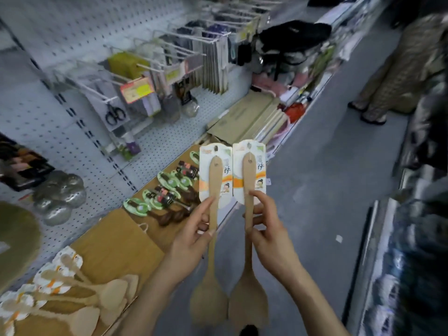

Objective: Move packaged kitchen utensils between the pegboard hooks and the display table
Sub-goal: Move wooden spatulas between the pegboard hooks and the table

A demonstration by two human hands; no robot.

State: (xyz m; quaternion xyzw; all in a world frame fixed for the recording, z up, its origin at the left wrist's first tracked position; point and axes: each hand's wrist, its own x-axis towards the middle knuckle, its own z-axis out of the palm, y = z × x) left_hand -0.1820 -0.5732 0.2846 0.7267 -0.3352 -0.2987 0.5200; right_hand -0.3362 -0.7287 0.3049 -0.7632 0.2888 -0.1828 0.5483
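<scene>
Left hand [191, 238] pinches the handle of the left spatula [215, 180] between thumb and curled fingers, just below its backing card; right hand [271, 236] grips the right spatula [249, 175] in like fashion. Both packaged utensils are held upright, side by side, at the table edge and over the aisle, with cards uppermost and blades hanging past the wrists. Judgement: the hang holes are presented at the top, so the pair appears readied for a hook, though the direction of transfer cannot be confirmed. Pegboard [60, 27] occupies the left, its hooks [174, 38] carrying scissors [116, 115] and carded goods. Beneath it the brown-topped display table [145, 186] bears matching spatulas [80, 292] at the near end and green-carded utensils [167, 187] further along. Grey floor [327, 190] runs rightward, where another person [392, 76] stands.
</scene>
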